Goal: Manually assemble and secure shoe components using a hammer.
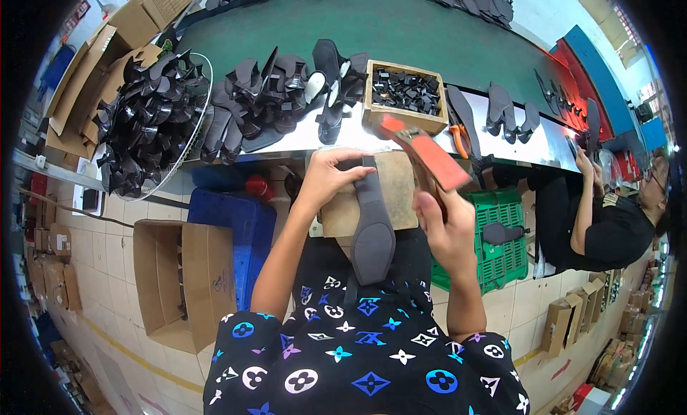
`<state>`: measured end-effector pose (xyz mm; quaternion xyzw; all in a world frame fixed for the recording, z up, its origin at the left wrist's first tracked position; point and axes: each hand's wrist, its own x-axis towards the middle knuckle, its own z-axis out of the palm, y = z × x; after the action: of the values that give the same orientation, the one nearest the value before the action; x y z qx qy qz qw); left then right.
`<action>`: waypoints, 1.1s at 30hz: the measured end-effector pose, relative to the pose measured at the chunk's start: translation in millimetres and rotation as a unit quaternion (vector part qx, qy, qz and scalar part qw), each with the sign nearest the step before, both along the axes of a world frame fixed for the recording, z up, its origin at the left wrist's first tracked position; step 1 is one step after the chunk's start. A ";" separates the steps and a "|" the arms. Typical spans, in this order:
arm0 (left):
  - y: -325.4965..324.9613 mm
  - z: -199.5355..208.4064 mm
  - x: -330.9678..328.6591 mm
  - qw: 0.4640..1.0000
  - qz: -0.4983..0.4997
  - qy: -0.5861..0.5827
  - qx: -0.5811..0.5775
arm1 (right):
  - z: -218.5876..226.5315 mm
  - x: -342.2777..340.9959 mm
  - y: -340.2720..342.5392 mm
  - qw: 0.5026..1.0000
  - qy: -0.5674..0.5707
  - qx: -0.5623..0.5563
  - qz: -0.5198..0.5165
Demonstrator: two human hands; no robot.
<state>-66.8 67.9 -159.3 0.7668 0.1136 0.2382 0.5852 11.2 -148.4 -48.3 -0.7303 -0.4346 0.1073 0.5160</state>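
Patterned black shirt (422, 350) nearest. Left hand (335, 177) pinching narrow end of dark shoe sole (373, 232); sole lies across pale block (402, 189), wide end overhanging toward person. Right hand (451, 232) wrapped around red-headed hammer (438, 163), raised. Wooden box (379, 116) of small black pieces on worktop (343, 18).

Bright overall; glare whitens the worktop (533, 149) in front, red light glows inside the blue machine (597, 68), fisheye distortion bends outer edges.

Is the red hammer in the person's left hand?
No, the right hand grips the red hammer; the left hand touches the dark sole.
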 end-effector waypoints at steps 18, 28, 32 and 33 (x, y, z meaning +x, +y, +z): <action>-9.7 8.3 -12.1 0.950 0.050 0.164 0.260 | 12.7 -5.8 -6.3 0.983 -0.182 0.032 0.020; -8.7 12.2 -16.0 0.927 0.045 0.050 0.369 | -3.3 -2.4 -15.8 0.993 -0.110 0.033 0.008; -34.7 51.5 -42.8 0.986 -0.111 0.010 0.122 | -27.6 21.6 -18.1 0.995 -0.101 0.007 -0.019; -45.3 63.1 -58.7 0.989 -0.129 0.030 0.073 | -38.4 26.2 -9.5 0.988 -0.152 0.005 -0.019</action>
<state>-125.5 22.7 -96.2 0.8224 0.0138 0.1456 0.5498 37.3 -157.9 -86.7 -0.7441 -0.4941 -0.0169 0.4493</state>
